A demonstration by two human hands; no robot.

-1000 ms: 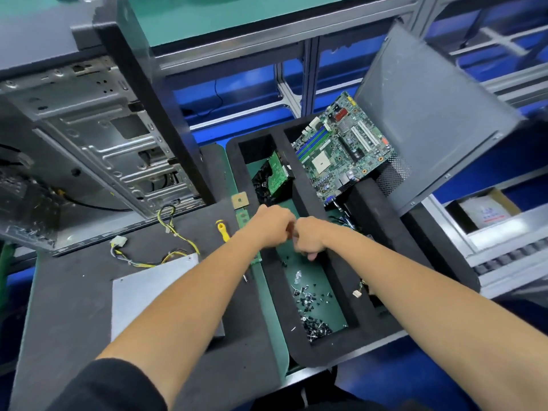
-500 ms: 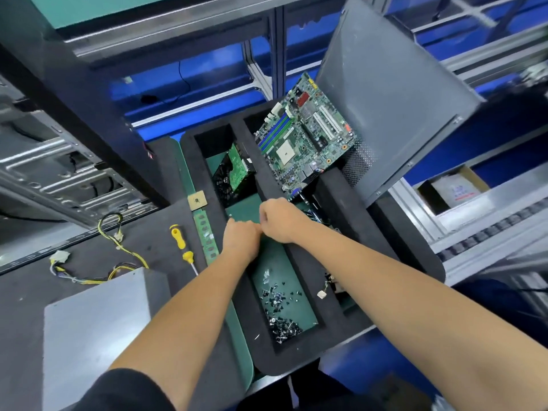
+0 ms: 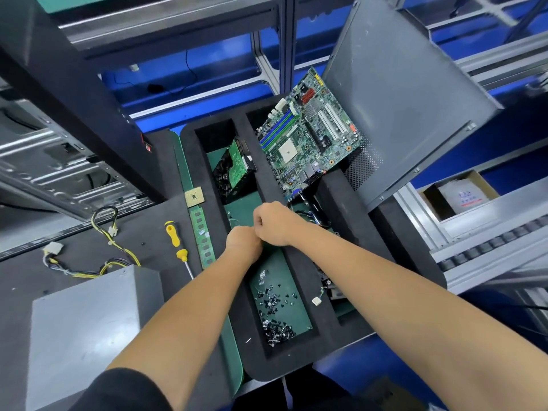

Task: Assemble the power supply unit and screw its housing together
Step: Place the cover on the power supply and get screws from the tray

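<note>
- Hands first: we have two over the black foam tray (image 3: pixel 296 295). Our left hand (image 3: pixel 243 244) and right hand (image 3: pixel 274 222) are both curled into loose fists and touch at the knuckles; whether they pinch anything we cannot tell, since the fingertips are hidden.
- Below our wrists, one heap of small dark screws (image 3: pixel 274 310) lies in the tray's long green-floored compartment, too many to count.
- One grey power supply unit (image 3: pixel 86 330) sits on the bench at lower left, well apart from our hands, with one bundle of yellow and black cables (image 3: pixel 98 247) behind it.
- One yellow-handled screwdriver (image 3: pixel 175 240) lies between the unit and the tray, just beside one memory stick (image 3: pixel 202 237) and one square chip (image 3: pixel 194 197).
- We count two circuit boards in the tray: one motherboard (image 3: pixel 308 134) propped up, one smaller card (image 3: pixel 235 167).
</note>
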